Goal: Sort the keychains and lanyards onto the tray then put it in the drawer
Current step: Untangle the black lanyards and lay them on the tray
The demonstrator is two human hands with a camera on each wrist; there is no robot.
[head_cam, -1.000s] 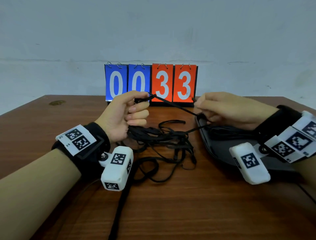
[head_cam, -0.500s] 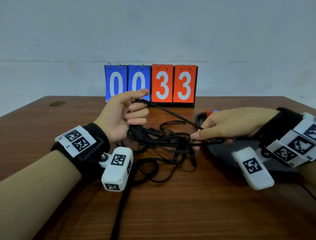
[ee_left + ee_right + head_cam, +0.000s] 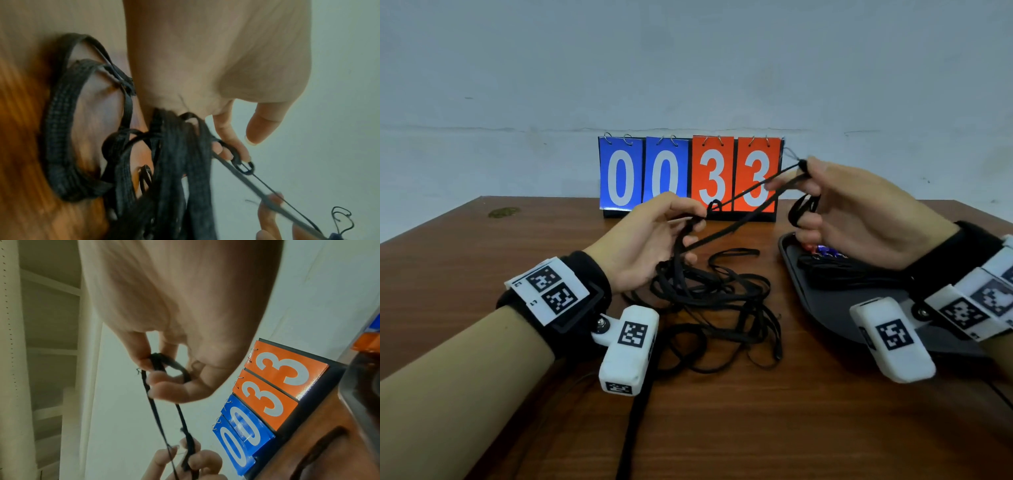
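A tangle of black lanyards (image 3: pixel 709 298) lies on the wooden table between my hands. My left hand (image 3: pixel 688 222) is raised above it and holds strands of the tangle (image 3: pixel 185 154) in its curled fingers. My right hand (image 3: pixel 799 178) is lifted at the right and pinches one black lanyard (image 3: pixel 743 209), which runs taut down to the left hand. In the right wrist view a loop of it (image 3: pixel 170 368) lies around the fingertips. A dark tray (image 3: pixel 825 308) lies under the right hand, with black lanyards (image 3: pixel 835 270) and red and blue keychains (image 3: pixel 822 250) on it.
A flip scoreboard (image 3: pixel 690 176) reading 00 33 stands at the back of the table (image 3: pixel 722 428), against the pale wall. A black strap (image 3: pixel 633 428) runs off the table's near edge. White shelving (image 3: pixel 51 337) shows in the right wrist view.
My right hand has risen from the tray's left edge to beside the scoreboard, pulling one lanyard taut out of the tangle. My left hand lifted slightly with its strands.
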